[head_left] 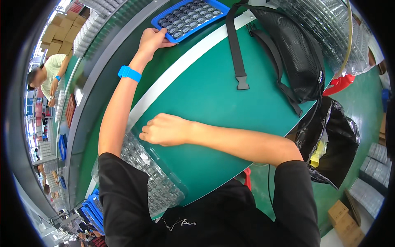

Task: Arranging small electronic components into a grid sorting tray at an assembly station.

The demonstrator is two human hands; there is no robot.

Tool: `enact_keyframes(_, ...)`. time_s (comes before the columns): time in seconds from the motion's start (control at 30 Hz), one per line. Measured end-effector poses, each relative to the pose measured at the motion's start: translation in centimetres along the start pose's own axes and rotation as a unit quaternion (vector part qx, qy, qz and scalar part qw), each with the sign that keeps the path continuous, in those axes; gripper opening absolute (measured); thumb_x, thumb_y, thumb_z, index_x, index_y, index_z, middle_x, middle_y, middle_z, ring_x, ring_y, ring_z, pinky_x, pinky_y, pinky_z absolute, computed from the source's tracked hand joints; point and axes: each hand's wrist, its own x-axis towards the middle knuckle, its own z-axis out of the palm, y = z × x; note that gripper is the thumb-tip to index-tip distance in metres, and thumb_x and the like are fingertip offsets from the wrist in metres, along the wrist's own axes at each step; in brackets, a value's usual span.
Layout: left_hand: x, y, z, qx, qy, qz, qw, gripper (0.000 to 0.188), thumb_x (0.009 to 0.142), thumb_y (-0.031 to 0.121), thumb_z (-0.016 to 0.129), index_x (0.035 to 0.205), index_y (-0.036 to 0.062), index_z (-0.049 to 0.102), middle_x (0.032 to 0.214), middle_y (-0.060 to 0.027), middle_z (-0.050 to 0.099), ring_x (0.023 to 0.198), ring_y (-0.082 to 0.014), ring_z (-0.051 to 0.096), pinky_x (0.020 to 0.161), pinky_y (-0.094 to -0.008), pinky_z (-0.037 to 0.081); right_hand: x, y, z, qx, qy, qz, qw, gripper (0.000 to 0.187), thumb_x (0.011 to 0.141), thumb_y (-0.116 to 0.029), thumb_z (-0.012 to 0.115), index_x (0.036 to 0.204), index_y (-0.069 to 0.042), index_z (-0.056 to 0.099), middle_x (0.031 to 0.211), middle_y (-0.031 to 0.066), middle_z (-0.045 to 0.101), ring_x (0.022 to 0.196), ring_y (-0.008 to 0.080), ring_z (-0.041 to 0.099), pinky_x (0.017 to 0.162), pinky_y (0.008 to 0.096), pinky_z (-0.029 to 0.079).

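white-lettered black shirt (230, 218), left grip (153, 40) on blue tray (203, 26)

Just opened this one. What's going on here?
The person's left hand has hold of a blue tray at its near left corner; rows of dark round pieces sit in it. The right hand is loosely curled over the green table; whether it holds anything is hidden. Clear plastic trays lie by the left sleeve, and a black bag lies at the right.
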Motion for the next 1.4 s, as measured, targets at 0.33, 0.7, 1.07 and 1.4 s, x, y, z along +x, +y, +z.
enact_keyframes(0.33,-6.7,-3.0,-8.9,0.042,0.059,0.041,0.997,0.035,0.101,0.02,0.06,0.116,-0.0111,0.064,0.09,-0.0115,0.074,0.081,-0.0197,0.076,0.072,-0.03,0.061,0.7,0.3,0.0,0.004,-0.009,-0.006,1.0,0.009,0.085,-0.013,0.064,0.089,-0.005,0.065,0.085,0.0119,0.069,0.082,0.0323,0.072,0.069,0.0448,0.059)
enact_keyframes(0.7,-32.3,-1.4,-16.1,0.019,0.271,0.08,0.959,0.03,0.096,0.014,0.062,0.09,-0.0138,0.072,0.077,-0.0119,0.071,0.066,-0.0188,0.068,0.06,-0.0333,0.057,1.1,-1.8,-0.6,0.025,-0.001,0.072,0.997,0.011,0.09,-0.009,0.078,0.095,-0.001,0.071,0.073,0.0083,0.063,0.058,0.0147,0.055,0.055,0.0297,0.047)
enact_keyframes(1.07,-54.6,-4.8,-11.4,0.13,0.301,-0.123,0.937,0.04,0.105,0.028,0.061,0.123,-0.0082,0.064,0.097,-0.0053,0.072,0.087,-0.0093,0.067,0.081,-0.0223,0.052,-0.7,0.9,-0.1,0.015,0.027,0.057,0.998,0.018,0.09,-0.008,0.071,0.107,-0.001,0.07,0.082,0.0152,0.07,0.07,0.0299,0.069,0.066,0.0395,0.054)
enact_keyframes(1.4,-58.9,-7.3,-5.6,-0.039,0.316,-0.107,0.942,0.032,0.106,0.018,0.061,0.123,-0.0091,0.06,0.092,-0.0015,0.07,0.082,-0.003,0.06,0.072,-0.0191,0.048,0.8,-0.7,0.1,-0.054,-0.015,0.098,0.994,0.016,0.092,-0.012,0.078,0.104,-0.003,0.071,0.068,-0.0007,0.051,0.061,0.0074,0.045,0.056,0.0238,0.041)
